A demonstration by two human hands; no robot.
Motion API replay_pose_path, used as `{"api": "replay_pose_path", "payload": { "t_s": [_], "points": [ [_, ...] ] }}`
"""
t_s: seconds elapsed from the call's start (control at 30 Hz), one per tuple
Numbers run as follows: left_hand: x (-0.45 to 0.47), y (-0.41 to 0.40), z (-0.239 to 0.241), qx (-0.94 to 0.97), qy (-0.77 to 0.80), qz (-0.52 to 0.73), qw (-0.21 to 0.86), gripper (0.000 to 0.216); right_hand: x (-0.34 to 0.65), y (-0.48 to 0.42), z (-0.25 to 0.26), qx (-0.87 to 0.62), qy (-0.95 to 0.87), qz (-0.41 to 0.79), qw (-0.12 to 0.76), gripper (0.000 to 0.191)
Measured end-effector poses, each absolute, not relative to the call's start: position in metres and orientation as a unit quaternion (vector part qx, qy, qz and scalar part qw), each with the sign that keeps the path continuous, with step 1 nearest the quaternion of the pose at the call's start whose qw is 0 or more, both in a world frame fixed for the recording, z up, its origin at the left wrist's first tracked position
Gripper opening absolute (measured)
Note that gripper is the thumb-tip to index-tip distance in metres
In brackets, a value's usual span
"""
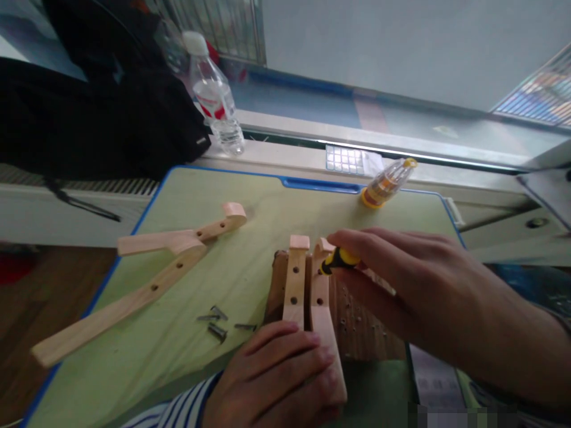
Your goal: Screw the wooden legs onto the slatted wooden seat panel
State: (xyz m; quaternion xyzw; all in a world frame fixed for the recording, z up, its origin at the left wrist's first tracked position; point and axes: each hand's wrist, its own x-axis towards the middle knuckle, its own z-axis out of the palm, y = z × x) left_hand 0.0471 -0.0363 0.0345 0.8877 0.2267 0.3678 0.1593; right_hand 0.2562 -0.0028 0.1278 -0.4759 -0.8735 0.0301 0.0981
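My right hand [401,279] grips a small yellow and black screwdriver [338,260], its tip set against the side of a pale wooden curved piece [320,297]. A second matching wooden piece [295,279] stands right beside it, both resting on a darker wooden board [361,333]. My left hand [281,374] lies curled over the near ends of these two pieces and presses them down. Several dark screws [217,324] lie loose on the green desk [187,196], just left of the pieces.
Two more long wooden pieces [147,285] lie crossed at the desk's left. A yellow-capped screwdriver bit holder [387,183] lies at the far edge. A plastic water bottle [215,98] and a black bag [89,101] stand behind the desk at left.
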Motion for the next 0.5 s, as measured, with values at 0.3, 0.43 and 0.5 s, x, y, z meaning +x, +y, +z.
{"api": "replay_pose_path", "payload": {
  "t_s": [0.3, 0.43, 0.5],
  "points": [
    [0.041, -0.033, 0.02, 0.888, 0.203, 0.372, 0.179, 0.019, 0.257, 0.005, 0.126, -0.474, -0.872, 0.061, 0.108, 0.029],
    [0.036, -0.034, 0.009, 0.91, 0.18, 0.33, 0.172, 0.024, 0.257, 0.006, 0.125, -0.474, -0.87, 0.084, 0.109, 0.028],
    [0.034, -0.034, 0.009, 0.916, 0.183, 0.313, 0.171, 0.025, 0.257, 0.007, 0.125, -0.472, -0.87, 0.091, 0.11, 0.027]
  ]
}}
